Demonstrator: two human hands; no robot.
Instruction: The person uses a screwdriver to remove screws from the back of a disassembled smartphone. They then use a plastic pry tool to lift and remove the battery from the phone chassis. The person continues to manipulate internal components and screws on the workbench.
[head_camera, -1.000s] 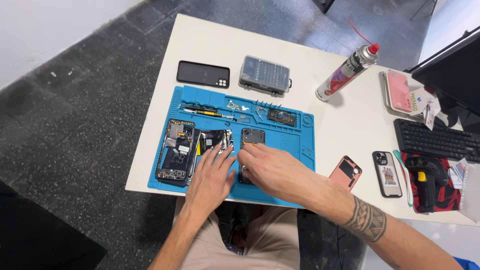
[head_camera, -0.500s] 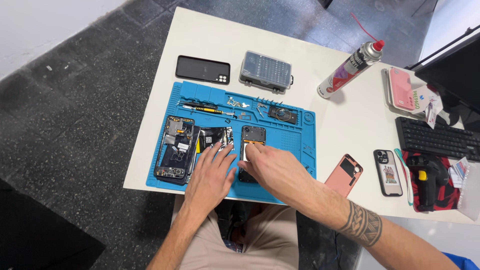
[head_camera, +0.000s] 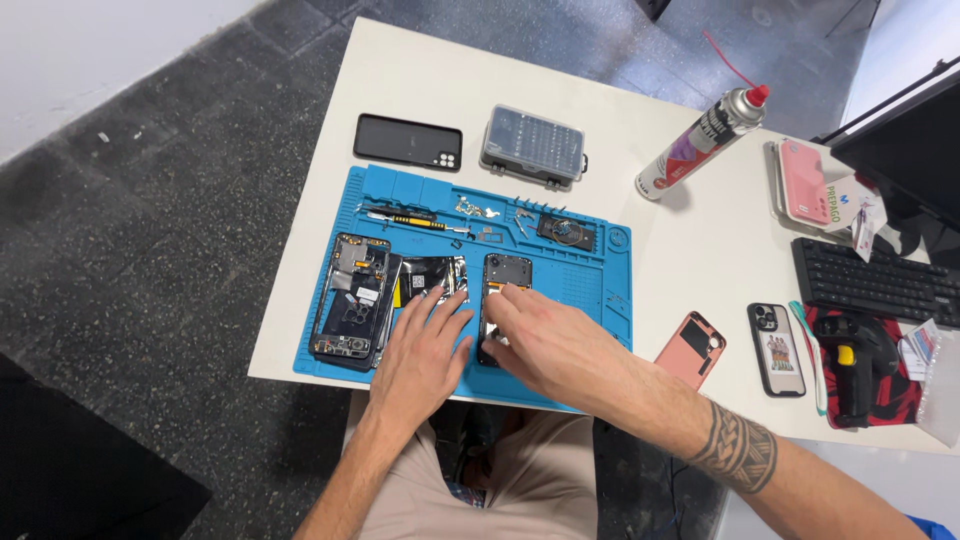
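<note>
A blue repair mat lies on the white table. On its left sits an opened phone frame with bare circuitry. Beside it lies a shiny phone part. My left hand rests flat on the mat, fingers spread, touching that shiny part. My right hand lies over a dark phone body, fingertips on its middle; the lower half is hidden under the hand. A yellow-and-black screwdriver and small loose parts lie along the mat's top.
A black phone and a grey screw case lie behind the mat. A spray can lies to the right, then a pink case, a keyboard, a salmon phone case, another phone and a black tool.
My hands have barely moved; the right hand's fingertips have slid a little up the dark phone body. The view has shifted slightly.
</note>
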